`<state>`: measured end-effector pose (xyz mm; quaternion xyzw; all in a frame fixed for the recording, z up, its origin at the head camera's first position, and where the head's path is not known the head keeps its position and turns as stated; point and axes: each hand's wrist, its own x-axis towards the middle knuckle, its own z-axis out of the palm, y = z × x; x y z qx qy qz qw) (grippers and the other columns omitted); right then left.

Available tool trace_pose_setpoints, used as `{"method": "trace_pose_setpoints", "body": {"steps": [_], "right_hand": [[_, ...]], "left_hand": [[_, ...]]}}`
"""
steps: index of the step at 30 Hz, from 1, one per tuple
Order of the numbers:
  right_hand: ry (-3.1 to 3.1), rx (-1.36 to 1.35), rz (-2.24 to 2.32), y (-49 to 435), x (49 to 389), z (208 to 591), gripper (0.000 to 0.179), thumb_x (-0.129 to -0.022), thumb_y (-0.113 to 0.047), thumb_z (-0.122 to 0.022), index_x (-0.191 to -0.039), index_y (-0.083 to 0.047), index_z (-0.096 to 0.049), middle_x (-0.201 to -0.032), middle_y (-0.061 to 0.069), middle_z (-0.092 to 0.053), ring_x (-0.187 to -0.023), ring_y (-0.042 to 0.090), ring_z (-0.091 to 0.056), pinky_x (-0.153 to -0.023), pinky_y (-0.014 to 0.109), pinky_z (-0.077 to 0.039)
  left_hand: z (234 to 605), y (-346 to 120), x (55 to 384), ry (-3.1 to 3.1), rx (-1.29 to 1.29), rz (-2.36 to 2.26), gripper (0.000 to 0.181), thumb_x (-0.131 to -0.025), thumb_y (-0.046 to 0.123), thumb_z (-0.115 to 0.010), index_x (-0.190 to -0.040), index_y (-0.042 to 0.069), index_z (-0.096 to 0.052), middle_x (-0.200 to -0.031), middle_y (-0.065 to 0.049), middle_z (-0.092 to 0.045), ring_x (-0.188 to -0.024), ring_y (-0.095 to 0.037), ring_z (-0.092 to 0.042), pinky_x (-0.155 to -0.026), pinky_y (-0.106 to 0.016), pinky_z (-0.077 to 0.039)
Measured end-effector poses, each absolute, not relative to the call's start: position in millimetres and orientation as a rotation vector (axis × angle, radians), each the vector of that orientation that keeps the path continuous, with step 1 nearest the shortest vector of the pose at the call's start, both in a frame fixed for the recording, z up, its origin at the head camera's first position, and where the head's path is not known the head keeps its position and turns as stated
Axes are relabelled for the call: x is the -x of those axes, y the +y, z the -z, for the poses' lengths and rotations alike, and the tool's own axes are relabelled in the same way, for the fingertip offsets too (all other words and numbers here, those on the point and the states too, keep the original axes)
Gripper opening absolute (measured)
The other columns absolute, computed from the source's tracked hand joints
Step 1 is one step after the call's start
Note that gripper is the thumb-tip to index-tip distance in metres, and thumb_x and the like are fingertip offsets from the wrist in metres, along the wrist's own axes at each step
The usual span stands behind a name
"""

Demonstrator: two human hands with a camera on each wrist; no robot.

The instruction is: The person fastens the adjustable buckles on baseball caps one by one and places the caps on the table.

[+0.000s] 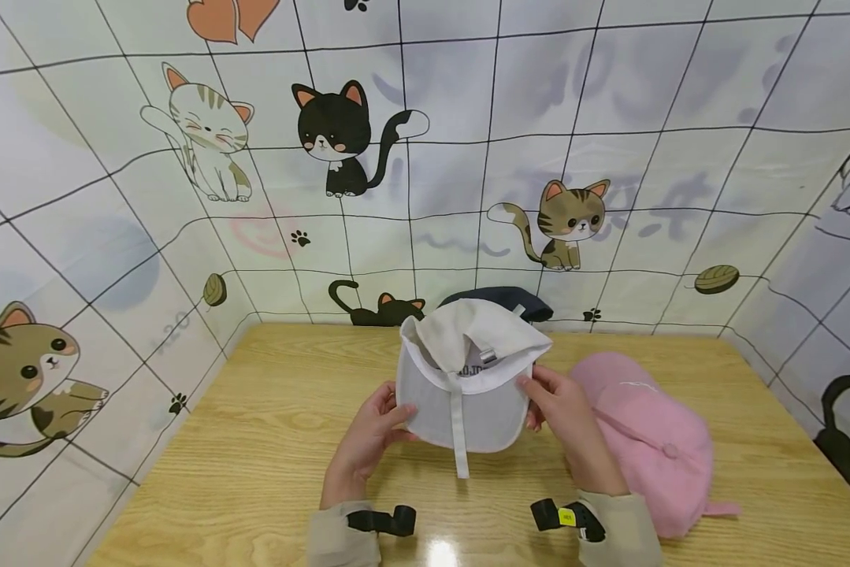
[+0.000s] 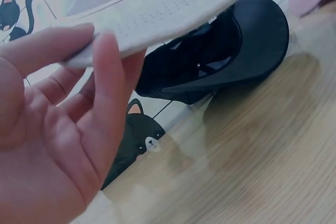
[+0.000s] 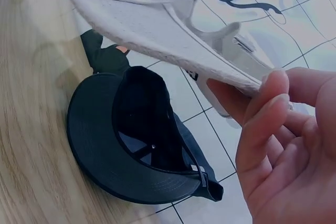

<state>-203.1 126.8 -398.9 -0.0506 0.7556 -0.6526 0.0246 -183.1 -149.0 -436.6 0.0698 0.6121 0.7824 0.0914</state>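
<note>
At the centre of the frame, a white cap is held raised above the wood-grain surface, brim underside facing the camera and a strap hanging down. The left hand pinches the brim's left edge; the right hand pinches its right edge. On both, thumb and fingers are closed to the brim's thickness. Dark lettering shows inside the crown beside a metal buckle; it is partly hidden and cannot be read in full. At right of the frame, a pink cap lies on the surface, bearing a pale script mark, illegible. Behind the white cap, a black cap sits at the rear edge, a small white label on it, unreadable. The right wristband carries a yellow label, its print too small to read.
</note>
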Motion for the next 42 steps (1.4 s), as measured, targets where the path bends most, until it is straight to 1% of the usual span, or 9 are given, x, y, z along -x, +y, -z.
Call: {"method": "trace_pose_setpoints", "body": {"steps": [6, 11, 17, 21, 26, 30, 33, 37, 42], "right_hand": [[2.38, 0.182, 1.941, 132.8, 203.1, 400.6, 0.031, -0.09, -0.019, -0.053, -0.116, 0.0, -0.053, -0.063, 0.009, -0.05, -0.043, 0.013, -0.045, -0.041, 0.027, -0.043], [2.421, 0.243, 1.904, 141.9, 203.0, 401.9, 0.034, -0.09, -0.025, -0.054, -0.116, -0.004, -0.052, -0.069, 0.011, -0.051, -0.046, 0.013, -0.047, -0.044, 0.03, -0.047], [2.477, 0.285, 1.896, 147.2, 200.1, 399.6, 0.035, -0.088, -0.034, -0.055, -0.112, -0.009, -0.055, -0.076, 0.015, -0.051, -0.05, 0.016, -0.049, -0.049, 0.034, -0.048], [2.536, 0.275, 1.877, 147.5, 197.8, 396.3, 0.036, -0.087, -0.036, -0.056, -0.11, -0.009, -0.056, -0.077, 0.016, -0.052, -0.052, 0.019, -0.051, -0.05, 0.033, -0.048], [2.557, 0.211, 1.909, 147.2, 196.7, 392.4, 0.032, -0.087, -0.033, -0.057, -0.105, -0.007, -0.058, -0.075, 0.016, -0.055, -0.057, 0.02, -0.056, -0.056, 0.033, -0.051], [2.534, 0.202, 1.968, 147.4, 197.4, 391.4, 0.03, -0.088, -0.029, -0.056, -0.105, -0.004, -0.058, -0.083, 0.019, -0.057, -0.064, 0.019, -0.06, -0.063, 0.033, -0.052], [2.519, 0.214, 2.003, 147.3, 198.1, 391.4, 0.033, -0.088, -0.029, -0.056, -0.109, -0.004, -0.057, -0.098, 0.019, -0.056, -0.069, 0.019, -0.061, -0.066, 0.031, -0.052], [2.528, 0.213, 2.016, 145.5, 197.1, 390.9, 0.035, -0.089, -0.029, -0.055, -0.115, -0.006, -0.054, -0.102, 0.016, -0.057, -0.08, 0.02, -0.061, -0.072, 0.03, -0.051], [2.71, 0.174, 1.898, 142.6, 197.7, 391.2, 0.027, -0.089, -0.01, -0.053, -0.116, -0.01, -0.056, -0.109, 0.007, -0.058, -0.094, 0.016, -0.054, -0.075, 0.028, -0.046]], "left_hand": [[433.6, -145.2, 182.5, 2.113, -0.084, -2.135, 0.024, -0.087, 0.022, -0.059, -0.098, 0.001, -0.056, -0.087, -0.01, -0.054, -0.074, -0.019, -0.055, -0.065, -0.044, -0.05], [439.8, -141.0, 188.1, 2.362, 0.018, -1.96, 0.024, -0.085, 0.033, -0.06, -0.091, 0.009, -0.064, -0.066, -0.005, -0.046, -0.054, -0.013, -0.04, -0.055, -0.036, -0.048], [433.7, -130.1, 188.9, 2.355, 0.001, -2.067, 0.018, -0.088, 0.02, -0.057, -0.1, 0.008, -0.063, -0.056, -0.005, -0.048, -0.044, -0.012, -0.042, -0.049, -0.037, -0.048], [428.9, -121.8, 188.7, 2.269, -0.015, -2.152, 0.023, -0.09, 0.019, -0.054, -0.109, 0.008, -0.057, -0.069, -0.014, -0.059, -0.051, -0.018, -0.05, -0.058, -0.038, -0.051], [424.1, -114.5, 188.5, 2.273, -0.064, -2.156, 0.037, -0.088, 0.036, -0.055, -0.117, 0.014, -0.052, -0.091, -0.013, -0.064, -0.076, -0.027, -0.06, -0.069, -0.036, -0.05], [421.0, -110.2, 188.0, 2.276, -0.106, -2.165, 0.05, -0.084, 0.047, -0.055, -0.125, 0.022, -0.045, -0.104, -0.007, -0.063, -0.09, -0.027, -0.06, -0.07, -0.037, -0.05], [419.6, -107.4, 188.1, 2.262, -0.123, -2.189, 0.055, -0.082, 0.05, -0.055, -0.129, 0.024, -0.041, -0.111, -0.006, -0.06, -0.096, -0.026, -0.058, -0.072, -0.038, -0.05], [412.3, -103.2, 185.4, 2.225, -0.129, -2.244, 0.056, -0.084, 0.045, -0.056, -0.13, 0.017, -0.038, -0.117, -0.009, -0.055, -0.102, -0.028, -0.055, -0.075, -0.039, -0.049], [414.1, -99.5, 187.0, 2.232, -0.094, -2.267, 0.057, -0.084, 0.045, -0.056, -0.13, 0.015, -0.039, -0.12, -0.006, -0.051, -0.106, -0.024, -0.052, -0.078, -0.038, -0.048]]}}
